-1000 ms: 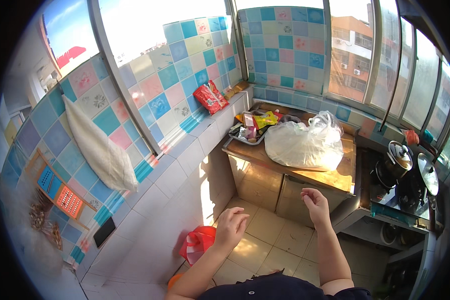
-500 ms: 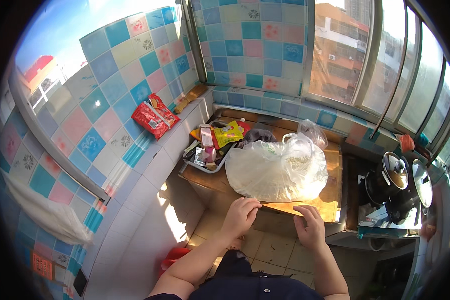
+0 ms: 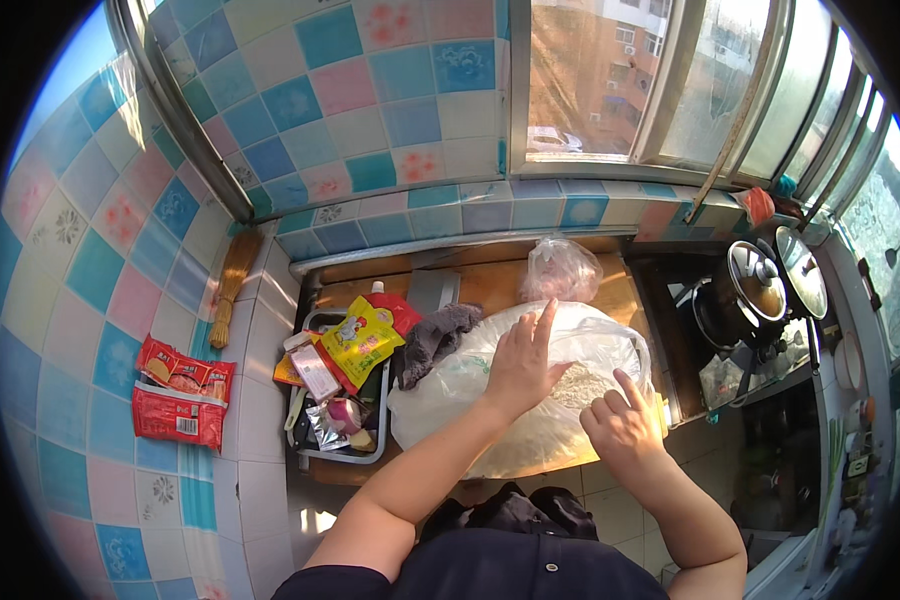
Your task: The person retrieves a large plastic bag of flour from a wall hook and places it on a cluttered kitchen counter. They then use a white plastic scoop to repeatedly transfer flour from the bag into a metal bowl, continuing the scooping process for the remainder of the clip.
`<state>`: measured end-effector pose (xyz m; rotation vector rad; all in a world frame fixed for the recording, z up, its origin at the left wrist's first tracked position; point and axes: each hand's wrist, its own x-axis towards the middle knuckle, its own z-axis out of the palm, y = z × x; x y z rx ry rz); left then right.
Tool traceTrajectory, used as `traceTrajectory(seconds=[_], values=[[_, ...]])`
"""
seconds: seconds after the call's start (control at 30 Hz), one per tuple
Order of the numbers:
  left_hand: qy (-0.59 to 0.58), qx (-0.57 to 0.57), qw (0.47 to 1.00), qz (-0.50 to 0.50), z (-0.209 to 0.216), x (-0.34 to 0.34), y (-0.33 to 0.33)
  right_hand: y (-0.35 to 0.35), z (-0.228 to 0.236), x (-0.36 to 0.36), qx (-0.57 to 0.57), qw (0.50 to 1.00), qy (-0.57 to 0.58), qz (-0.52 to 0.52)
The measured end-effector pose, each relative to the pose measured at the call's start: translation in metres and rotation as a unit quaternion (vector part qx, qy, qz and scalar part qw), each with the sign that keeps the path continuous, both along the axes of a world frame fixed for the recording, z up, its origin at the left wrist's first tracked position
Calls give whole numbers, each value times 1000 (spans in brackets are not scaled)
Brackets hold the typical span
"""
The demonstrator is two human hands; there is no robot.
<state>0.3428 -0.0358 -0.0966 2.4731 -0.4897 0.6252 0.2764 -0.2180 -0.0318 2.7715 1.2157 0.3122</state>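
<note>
A big translucent white plastic bag (image 3: 435,405) lies on the wooden counter board in front of me, its mouth gathered loosely open. Inside it shows a pale, crumbly powder that looks like flour (image 3: 580,390). My left hand (image 3: 523,365) is over the middle of the bag, fingers stretched out and nothing held. At the bag's right side is my right hand (image 3: 620,422), index finger extended and the other fingers loosely bent; it appears to hold nothing. Whether either hand touches the plastic is hard to tell.
Left of the bag sits a grey tray (image 3: 320,455) of packets and an onion, beside a dark cloth (image 3: 435,340). A smaller clear bag (image 3: 560,272) lies behind. At right, a lidded pot (image 3: 755,280) stands on the stove. Red packets (image 3: 182,395) and a straw brush (image 3: 235,285) occupy the left ledge.
Both hands have moved from the counter's front edge forward over the big bag. The view has shifted closer, and the bag's powdery contents show more plainly.
</note>
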Motion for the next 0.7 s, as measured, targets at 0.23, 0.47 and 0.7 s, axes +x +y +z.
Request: traceTrajectory(seconds=[0.23,0.47,0.7], values=[[7,-89,996,-9,45,49,19,-8,24,0,-6,999,32,-23],[24,-22,999,1,62,25,32,-12,45,1,-16,995,85,-46],[-85,139,945,-285,59,-25,7,-16,40,-5,-22,997,33,-71]])
